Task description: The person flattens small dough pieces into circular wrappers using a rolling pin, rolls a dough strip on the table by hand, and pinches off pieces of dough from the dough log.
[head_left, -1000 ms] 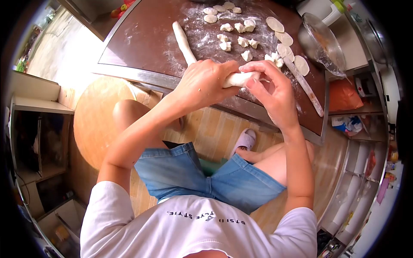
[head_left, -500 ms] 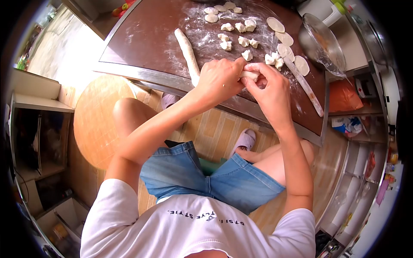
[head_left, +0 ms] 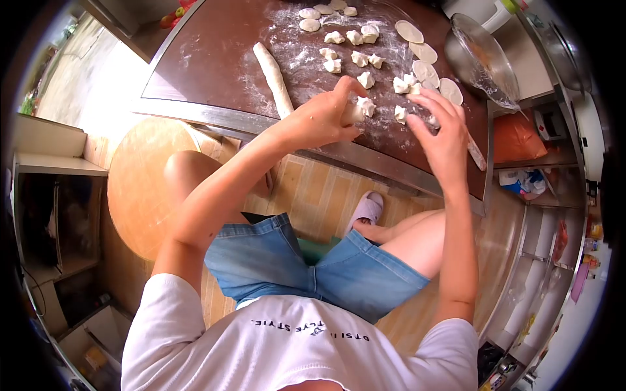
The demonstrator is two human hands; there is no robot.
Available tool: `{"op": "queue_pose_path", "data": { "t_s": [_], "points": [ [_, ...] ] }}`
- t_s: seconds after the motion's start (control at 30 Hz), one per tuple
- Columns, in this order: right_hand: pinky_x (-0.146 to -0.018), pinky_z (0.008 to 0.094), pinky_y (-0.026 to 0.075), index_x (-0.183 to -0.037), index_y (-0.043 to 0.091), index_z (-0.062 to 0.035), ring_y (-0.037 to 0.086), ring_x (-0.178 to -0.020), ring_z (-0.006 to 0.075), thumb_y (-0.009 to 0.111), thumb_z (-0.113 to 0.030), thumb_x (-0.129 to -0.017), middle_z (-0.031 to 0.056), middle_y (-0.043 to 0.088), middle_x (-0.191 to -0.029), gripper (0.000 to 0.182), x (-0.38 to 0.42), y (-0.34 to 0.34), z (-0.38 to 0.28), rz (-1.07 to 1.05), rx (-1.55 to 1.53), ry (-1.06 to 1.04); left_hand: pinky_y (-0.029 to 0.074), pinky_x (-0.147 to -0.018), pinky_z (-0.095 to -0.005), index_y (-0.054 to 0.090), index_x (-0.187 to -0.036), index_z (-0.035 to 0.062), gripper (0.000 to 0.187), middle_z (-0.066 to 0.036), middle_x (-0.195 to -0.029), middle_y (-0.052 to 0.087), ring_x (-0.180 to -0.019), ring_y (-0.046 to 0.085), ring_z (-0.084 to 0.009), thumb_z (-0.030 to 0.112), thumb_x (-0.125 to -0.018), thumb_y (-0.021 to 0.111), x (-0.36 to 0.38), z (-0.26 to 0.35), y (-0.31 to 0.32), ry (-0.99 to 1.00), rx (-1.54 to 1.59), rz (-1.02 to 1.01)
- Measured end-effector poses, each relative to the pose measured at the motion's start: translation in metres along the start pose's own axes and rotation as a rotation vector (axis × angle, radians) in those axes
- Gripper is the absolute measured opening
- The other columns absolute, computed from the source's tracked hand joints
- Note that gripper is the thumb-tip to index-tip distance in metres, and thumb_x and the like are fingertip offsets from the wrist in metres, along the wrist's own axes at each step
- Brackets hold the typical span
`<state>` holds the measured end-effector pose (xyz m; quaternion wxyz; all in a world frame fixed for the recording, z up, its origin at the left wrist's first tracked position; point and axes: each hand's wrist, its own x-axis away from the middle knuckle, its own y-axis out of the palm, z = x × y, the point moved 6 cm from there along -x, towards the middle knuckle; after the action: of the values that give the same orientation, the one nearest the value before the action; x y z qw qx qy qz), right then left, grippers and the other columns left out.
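My left hand (head_left: 324,118) is wrapped round a short piece of white dough (head_left: 353,115) above the table's near edge. A torn dough lump (head_left: 367,107) shows right beside its end; whether they touch I cannot tell. My right hand (head_left: 445,138) is held apart from the left, thumb and fingers spread, with nothing between them. Close to its thumb tip sits another dough lump (head_left: 401,115). A long dough roll (head_left: 272,79) lies left of my left hand. Partly behind my right hand is a floured rolling pin (head_left: 476,153).
Several dough lumps (head_left: 360,59) and flat dough rounds (head_left: 424,53) lie on the floured brown table (head_left: 202,52). A metal bowl (head_left: 486,58) with plastic film stands at the back right. A round wooden stool (head_left: 140,189) is at the left, below the table's metal edge.
My hands have come apart, the right one moving right and opening. A dough lump now shows near its thumb. My left hand has shifted slightly left, still holding dough.
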<state>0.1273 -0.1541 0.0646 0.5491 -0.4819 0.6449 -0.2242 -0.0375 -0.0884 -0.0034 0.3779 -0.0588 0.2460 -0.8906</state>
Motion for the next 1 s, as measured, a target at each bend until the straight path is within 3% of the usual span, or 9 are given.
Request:
{"op": "queue_pose_path", "data": {
  "t_s": [0.07, 0.13, 0.27, 0.3, 0.4, 0.43, 0.63, 0.77, 1.0],
  "points": [
    [-0.074, 0.0290, 0.048, -0.100, 0.064, -0.0086, 0.059, -0.084, 0.0199, 0.068, -0.011, -0.074, 0.0082, 0.061, -0.100, 0.026, -0.002, 0.027, -0.026, -0.203, -0.588, 0.195, 0.044, -0.074, -0.0320, 0.034, -0.118, 0.0054, 0.054, -0.012, -0.081, 0.059, -0.079, 0.056, -0.0190, 0.004, -0.073, 0.064, 0.005, -0.001, 0.003, 0.022, 0.048, -0.015],
    [-0.065, 0.0250, 0.048, -0.098, 0.063, -0.0078, 0.060, -0.073, 0.0142, 0.067, -0.010, -0.074, 0.0060, 0.061, -0.095, 0.024, 0.001, 0.055, -0.040, -0.279, -0.683, 0.161, 0.044, -0.075, -0.0315, 0.033, -0.119, 0.0050, 0.055, -0.012, -0.081, 0.058, -0.082, 0.056, -0.0180, 0.003, -0.073, 0.064, 0.004, -0.001, 0.002, 0.117, 0.070, 0.014],
    [-0.067, 0.0261, 0.049, -0.096, 0.062, -0.0016, 0.062, -0.076, 0.0135, 0.067, -0.012, -0.077, 0.0056, 0.061, -0.093, 0.023, -0.003, 0.067, -0.034, -0.300, -0.900, 0.282, 0.047, -0.067, -0.0412, 0.049, -0.105, 0.0033, 0.045, -0.019, -0.078, 0.063, -0.077, 0.062, -0.0346, 0.023, -0.071, 0.070, 0.012, -0.013, -0.001, -0.044, -0.280, -0.029],
    [-0.070, 0.0285, 0.048, -0.100, 0.061, -0.0002, 0.062, -0.082, 0.0187, 0.064, -0.014, -0.081, 0.0097, 0.061, -0.097, 0.024, -0.006, 0.060, -0.038, -0.328, -0.883, 0.274, 0.048, -0.066, -0.0415, 0.060, -0.090, 0.0057, 0.032, -0.017, -0.075, 0.064, -0.073, 0.062, -0.0340, 0.031, -0.071, 0.067, 0.014, -0.009, -0.001, -0.052, -0.210, -0.020],
    [-0.075, 0.0329, 0.048, -0.108, 0.059, -0.0016, 0.060, -0.087, 0.0259, 0.060, -0.017, -0.085, 0.0145, 0.060, -0.102, 0.027, -0.012, 0.043, -0.053, -0.092, -0.476, -0.069, 0.048, -0.064, -0.0414, 0.064, -0.081, 0.0078, 0.027, -0.014, -0.070, 0.064, -0.069, 0.062, -0.0333, 0.032, -0.071, 0.067, 0.012, -0.001, -0.012, -0.076, -0.183, 0.178],
    [-0.081, 0.0364, 0.046, -0.115, 0.056, -0.0024, 0.057, -0.094, 0.0316, 0.056, -0.019, -0.088, 0.0169, 0.059, -0.107, 0.032, -0.009, 0.043, -0.058, -0.111, -0.526, -0.025, 0.048, -0.062, -0.0425, 0.065, -0.083, 0.0089, 0.026, -0.014, -0.067, 0.063, -0.067, 0.062, -0.0340, 0.031, -0.071, 0.066, 0.010, 0.001, -0.013, -0.053, -0.229, 0.205],
    [-0.080, 0.0343, 0.047, -0.112, 0.057, -0.0011, 0.058, -0.091, 0.0272, 0.060, -0.008, -0.082, 0.0141, 0.061, -0.103, 0.031, -0.008, 0.042, -0.066, -0.111, -0.402, -0.119, 0.048, -0.061, -0.0441, 0.064, -0.082, 0.0078, 0.026, -0.016, -0.068, 0.063, -0.067, 0.062, -0.0348, 0.029, -0.068, 0.067, 0.010, 0.006, -0.013, -0.028, -0.361, 0.281],
    [-0.063, 0.0280, 0.050, -0.096, 0.062, -0.0028, 0.062, -0.072, 0.0180, 0.066, -0.003, -0.074, 0.0093, 0.062, -0.089, 0.022, -0.011, 0.039, -0.058, -0.209, -0.563, 0.105, 0.046, -0.061, -0.0426, 0.062, -0.085, 0.0036, 0.024, -0.018, -0.070, 0.061, -0.069, 0.059, -0.0369, 0.019, -0.068, 0.068, 0.010, 0.009, -0.014, -0.023, -0.404, 0.300],
    [-0.059, 0.0270, 0.049, -0.090, 0.060, -0.0003, 0.062, -0.067, 0.0170, 0.065, -0.006, -0.071, 0.0111, 0.064, -0.080, 0.020, -0.010, 0.051, -0.049, -0.188, -0.563, 0.195, 0.046, -0.059, -0.0427, 0.061, -0.076, 0.0042, 0.019, -0.018, -0.065, 0.060, -0.065, 0.060, -0.0355, 0.018, -0.064, 0.067, 0.004, 0.018, -0.006, -0.018, -0.466, 0.339]
  ]
}}
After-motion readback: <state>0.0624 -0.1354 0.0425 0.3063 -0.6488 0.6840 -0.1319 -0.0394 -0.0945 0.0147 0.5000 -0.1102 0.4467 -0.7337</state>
